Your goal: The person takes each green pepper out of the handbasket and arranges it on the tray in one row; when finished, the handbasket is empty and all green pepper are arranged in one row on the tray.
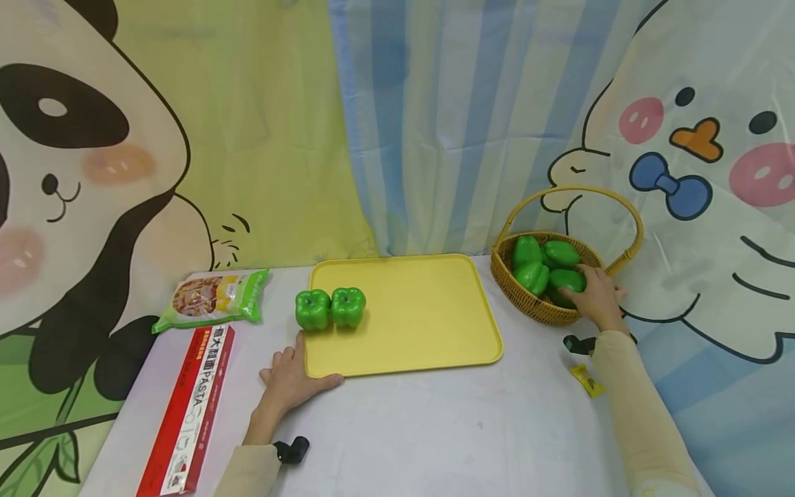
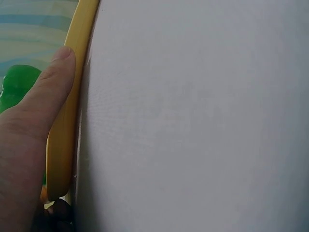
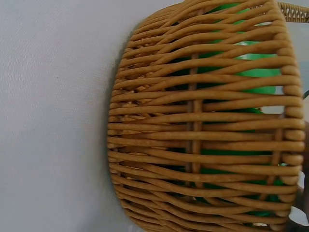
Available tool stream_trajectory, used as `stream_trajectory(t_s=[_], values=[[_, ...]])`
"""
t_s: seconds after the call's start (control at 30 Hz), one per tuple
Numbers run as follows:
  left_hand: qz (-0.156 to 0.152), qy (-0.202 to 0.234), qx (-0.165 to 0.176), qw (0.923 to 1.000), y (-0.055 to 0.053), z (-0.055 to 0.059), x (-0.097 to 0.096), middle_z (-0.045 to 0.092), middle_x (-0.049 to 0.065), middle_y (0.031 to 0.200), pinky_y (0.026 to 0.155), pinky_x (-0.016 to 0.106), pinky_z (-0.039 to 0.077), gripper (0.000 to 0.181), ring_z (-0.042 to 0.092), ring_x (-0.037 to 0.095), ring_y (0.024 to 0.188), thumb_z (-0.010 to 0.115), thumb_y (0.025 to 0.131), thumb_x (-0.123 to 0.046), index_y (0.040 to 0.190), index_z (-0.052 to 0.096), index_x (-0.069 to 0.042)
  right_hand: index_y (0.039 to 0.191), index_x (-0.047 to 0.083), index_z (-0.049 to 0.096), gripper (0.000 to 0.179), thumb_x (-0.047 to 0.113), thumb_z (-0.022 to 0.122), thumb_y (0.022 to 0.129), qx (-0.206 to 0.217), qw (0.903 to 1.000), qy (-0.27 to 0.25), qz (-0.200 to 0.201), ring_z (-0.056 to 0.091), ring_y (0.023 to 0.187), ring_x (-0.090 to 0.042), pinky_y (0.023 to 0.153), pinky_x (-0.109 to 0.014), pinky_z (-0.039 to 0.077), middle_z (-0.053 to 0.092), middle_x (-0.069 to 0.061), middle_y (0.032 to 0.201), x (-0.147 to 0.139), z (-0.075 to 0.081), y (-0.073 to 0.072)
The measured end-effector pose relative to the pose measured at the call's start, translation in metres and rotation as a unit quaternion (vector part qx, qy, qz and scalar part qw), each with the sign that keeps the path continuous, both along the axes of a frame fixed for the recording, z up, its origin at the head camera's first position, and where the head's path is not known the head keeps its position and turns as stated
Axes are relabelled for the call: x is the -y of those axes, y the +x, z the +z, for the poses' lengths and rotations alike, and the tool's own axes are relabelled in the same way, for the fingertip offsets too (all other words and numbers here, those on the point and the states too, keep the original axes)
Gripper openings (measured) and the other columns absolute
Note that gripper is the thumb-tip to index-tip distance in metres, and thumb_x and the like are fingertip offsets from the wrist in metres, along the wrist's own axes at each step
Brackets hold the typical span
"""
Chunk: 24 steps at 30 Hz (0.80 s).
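My left hand [image 1: 292, 379] rests at the near left corner of a yellow tray [image 1: 422, 317]. Its thumb [image 2: 55, 79] lies straight along the front rim, and the index finger runs up the left side. Two green bell peppers [image 1: 348, 308] stand side by side on the tray's left part, the outer one over the rim. On the right, my right hand [image 1: 597, 297] reaches over the edge of a wicker basket [image 1: 528, 304] and grips a green bell pepper [image 1: 566, 284] inside it. Several more green peppers [image 1: 531, 277] lie there. In the right wrist view the basket wall [image 3: 203, 130] hides most of that hand.
A red and white pasta box [image 1: 186, 414] lies left of the tray, with a green-edged food packet [image 1: 214, 298] behind it. Near the right forearm is a small yellow packet [image 1: 586, 380]. The basket's tall handle [image 1: 571, 188] arches over it. Printed curtains [image 1: 428, 124] hang behind the table.
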<state>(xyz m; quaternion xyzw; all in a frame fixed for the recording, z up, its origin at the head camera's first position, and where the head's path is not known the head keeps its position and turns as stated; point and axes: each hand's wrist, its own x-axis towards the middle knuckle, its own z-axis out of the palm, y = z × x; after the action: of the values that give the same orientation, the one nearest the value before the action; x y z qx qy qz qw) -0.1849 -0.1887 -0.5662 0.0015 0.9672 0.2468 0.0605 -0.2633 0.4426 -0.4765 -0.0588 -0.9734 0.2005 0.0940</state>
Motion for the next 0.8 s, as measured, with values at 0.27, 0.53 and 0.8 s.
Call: stream_trajectory(t_s=[0.27, 0.53, 0.8], values=[[-0.001, 0.0, 0.001, 1.0, 0.0, -0.001, 0.001, 0.053, 0.025, 0.13, 0.081, 0.055, 0.028, 0.146, 0.042, 0.036, 0.111, 0.069, 0.059, -0.089, 0.162, 0.006, -0.007, 0.141, -0.007, 0.045, 0.069, 0.037, 0.07, 0.094, -0.05, 0.9987, -0.012, 0.001, 0.034, 0.124, -0.058, 0.091, -0.068, 0.015, 0.038, -0.038, 0.141, 0.003, 0.009, 0.007], [-0.003, 0.0, 0.0, 1.0, 0.001, 0.0, 0.001, 0.053, 0.026, 0.13, 0.081, 0.055, 0.028, 0.147, 0.042, 0.036, 0.111, 0.068, 0.058, -0.09, 0.162, 0.006, -0.006, 0.14, -0.008, 0.047, 0.07, 0.041, 0.067, 0.094, -0.064, 0.9974, -0.032, -0.01, 0.031, 0.125, -0.054, 0.093, -0.067, 0.018, 0.036, -0.036, 0.141, 0.009, 0.02, 0.012], [-0.003, 0.005, -0.002, 1.0, 0.002, 0.0, 0.0, 0.053, 0.026, 0.131, 0.082, 0.056, 0.027, 0.146, 0.042, 0.036, 0.112, 0.069, 0.059, -0.089, 0.162, 0.006, -0.006, 0.139, -0.008, 0.049, 0.071, 0.04, 0.069, 0.092, -0.076, 0.9968, -0.024, -0.01, 0.032, 0.121, -0.054, 0.092, -0.067, 0.018, 0.04, -0.036, 0.138, 0.015, 0.029, 0.015]])
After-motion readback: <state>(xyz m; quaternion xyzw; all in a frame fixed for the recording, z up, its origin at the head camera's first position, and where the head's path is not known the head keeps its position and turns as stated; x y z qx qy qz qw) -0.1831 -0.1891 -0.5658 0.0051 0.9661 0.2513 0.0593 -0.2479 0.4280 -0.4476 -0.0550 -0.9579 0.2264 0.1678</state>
